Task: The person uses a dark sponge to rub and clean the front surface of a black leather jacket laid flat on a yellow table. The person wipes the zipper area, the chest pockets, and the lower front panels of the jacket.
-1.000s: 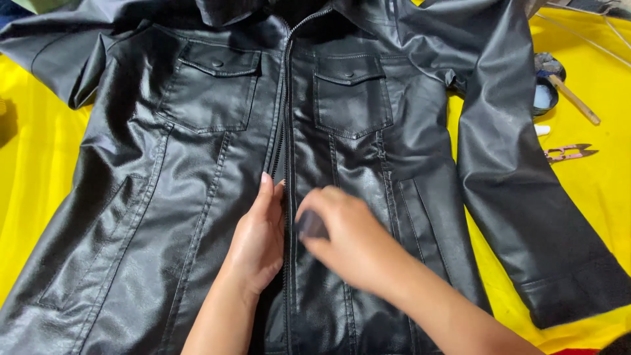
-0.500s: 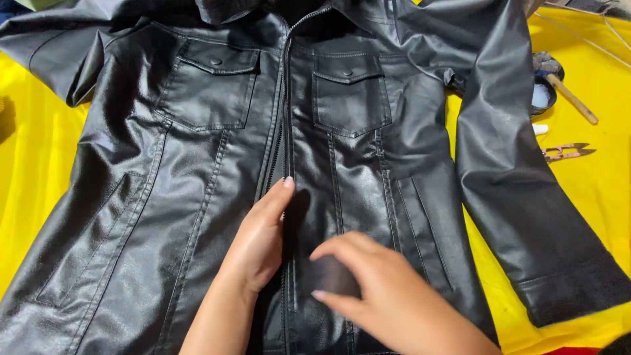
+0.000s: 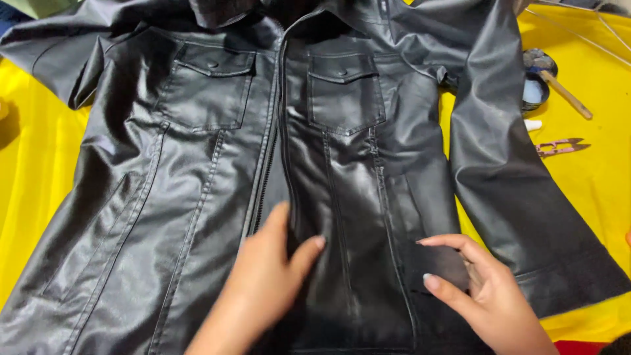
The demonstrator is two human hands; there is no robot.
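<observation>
Black leather-look jacket (image 3: pixel 217 197) lies front-up, spread flat on yellow tabletop (image 3: pixel 39 171), sleeves out to both sides; zip (image 3: pixel 266 164) runs down centre, partly closed. L hand (image 3: pixel 263 283) lies palm-down, fingers together and flat, on the front just beside the zip, thumb out toward the R panel: no grip as such, it presses, prob. to pin the fabric so it won't slide or wrinkle. R hand (image 3: pixel 480 296) at lower R panel, fingers spread and curled loosely round a small dark pad or cloth (image 3: pixel 440 266), held against the jacket surface between thumb and fingertips; reads as a wiping hold, pad kept flat to the leather. Well apart from both hands, past the R sleeve: small round tin (image 3: pixel 536 89) w/ a wooden-handled tool (image 3: pixel 565 95) resting across it, pink thread snips (image 3: pixel 559 146) below. Vs 0.5 s ago: R hand w/ pad has shifted outward, from near the zip to the side panel by the sleeve; L hand roughly same spot, thumb now more splayed. Jacket itself unmoved.
</observation>
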